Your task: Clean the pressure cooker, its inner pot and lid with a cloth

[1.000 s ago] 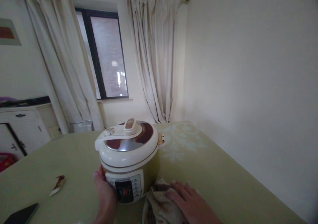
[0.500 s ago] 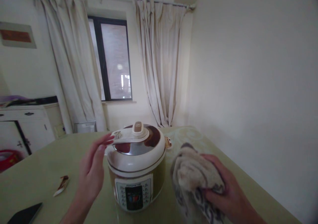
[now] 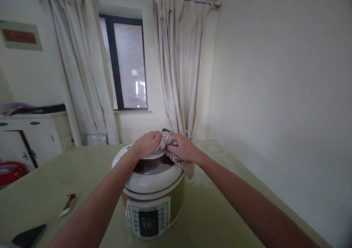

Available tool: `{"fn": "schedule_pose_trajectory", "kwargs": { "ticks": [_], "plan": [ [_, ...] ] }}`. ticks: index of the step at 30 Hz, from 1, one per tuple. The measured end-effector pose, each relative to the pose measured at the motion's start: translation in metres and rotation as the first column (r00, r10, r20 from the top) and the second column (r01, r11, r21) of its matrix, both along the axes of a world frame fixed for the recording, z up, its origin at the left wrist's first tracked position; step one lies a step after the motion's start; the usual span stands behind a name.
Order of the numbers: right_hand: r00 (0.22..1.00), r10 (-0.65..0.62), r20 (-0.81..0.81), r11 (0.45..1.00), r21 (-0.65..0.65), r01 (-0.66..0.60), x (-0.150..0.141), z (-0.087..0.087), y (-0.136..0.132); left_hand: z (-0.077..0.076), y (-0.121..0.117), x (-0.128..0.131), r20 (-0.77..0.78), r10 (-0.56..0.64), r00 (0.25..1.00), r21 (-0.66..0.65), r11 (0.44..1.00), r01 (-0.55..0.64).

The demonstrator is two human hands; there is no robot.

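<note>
A white and brown electric pressure cooker [image 3: 154, 182] stands upright on the table, its control panel facing me. My right hand [image 3: 183, 148] is closed around a crumpled, patterned cloth [image 3: 172, 149] on top of the lid, and a loose end hangs over the lid's right side. My left hand [image 3: 147, 144] reaches over the lid from the left, its fingers curled at the cloth's left edge. Together the hands and cloth hide the knob and much of the lid handle. The fingertips of both hands are partly covered.
The green table [image 3: 90, 167] carries a small brown and white object [image 3: 68, 205] and a dark flat device [image 3: 29, 236] at left. A plain wall [image 3: 280, 94] runs along the right. Behind are curtains [image 3: 181, 64], a window [image 3: 130, 64] and a white cabinet [image 3: 41, 138].
My right hand has carried the cloth from beside the cooker up and left onto the lid. My left hand has moved from the handle's end right to the cloth.
</note>
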State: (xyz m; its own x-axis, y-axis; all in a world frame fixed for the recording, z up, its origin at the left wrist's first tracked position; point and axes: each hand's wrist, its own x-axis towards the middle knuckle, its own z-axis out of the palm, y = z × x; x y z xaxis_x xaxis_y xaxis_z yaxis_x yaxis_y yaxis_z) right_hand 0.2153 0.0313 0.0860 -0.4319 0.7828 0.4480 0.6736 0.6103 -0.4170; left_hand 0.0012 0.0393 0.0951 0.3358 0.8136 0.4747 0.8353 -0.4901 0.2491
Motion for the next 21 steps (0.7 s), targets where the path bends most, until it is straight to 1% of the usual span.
{"fn": "schedule_pose_trajectory", "kwargs": {
  "ticks": [4,6,7,8,10,12,14,16,18,20,21],
  "plan": [
    [0.999,-0.03,0.043,0.997,-0.064,0.033,-0.013,0.012,0.039,-0.003,0.0,0.001,0.036,0.038,0.999,0.023,0.999,-0.039],
    [0.998,-0.046,0.047,0.997,-0.061,0.049,-0.021,0.015,0.046,-0.004,-0.002,0.001,0.035,0.037,0.999,0.054,0.998,-0.038],
    [0.997,-0.056,0.047,0.997,-0.054,0.059,-0.023,0.015,0.044,-0.005,-0.004,0.0,0.031,0.029,0.999,0.076,0.997,-0.031],
    [0.996,-0.072,0.047,0.996,-0.044,0.074,-0.024,0.014,0.039,-0.006,-0.005,0.0,0.028,0.021,0.999,0.1,0.995,-0.024],
    [0.992,-0.119,0.052,0.993,-0.002,0.119,-0.018,0.01,0.017,-0.007,-0.007,-0.001,0.034,0.012,0.999,0.149,0.989,-0.017],
    [0.985,-0.157,0.071,0.986,0.065,0.153,-0.006,0.005,-0.016,-0.007,-0.008,0.001,0.061,0.017,0.998,0.18,0.983,-0.028],
    [0.985,-0.145,0.096,0.983,0.123,0.133,0.005,0.002,-0.053,-0.003,-0.012,0.006,0.098,0.021,0.995,0.19,0.981,-0.039],
    [0.993,-0.053,0.108,0.99,0.132,0.039,0.011,0.002,-0.085,0.002,-0.023,0.011,0.137,0.014,0.991,0.195,0.98,-0.041],
    [0.994,0.08,0.076,0.991,0.097,-0.088,0.012,0.002,-0.104,0.007,-0.043,0.016,0.248,-0.028,0.968,0.178,0.984,-0.017],
    [0.981,0.184,-0.055,0.983,0.028,-0.182,0.01,0.002,-0.11,0.008,-0.07,0.018,0.396,-0.118,0.911,0.122,0.99,0.075],
    [0.97,0.195,-0.148,0.98,-0.015,-0.199,0.009,0.003,-0.109,0.007,-0.084,0.019,0.426,-0.175,0.888,0.077,0.985,0.157]
  ]
}}
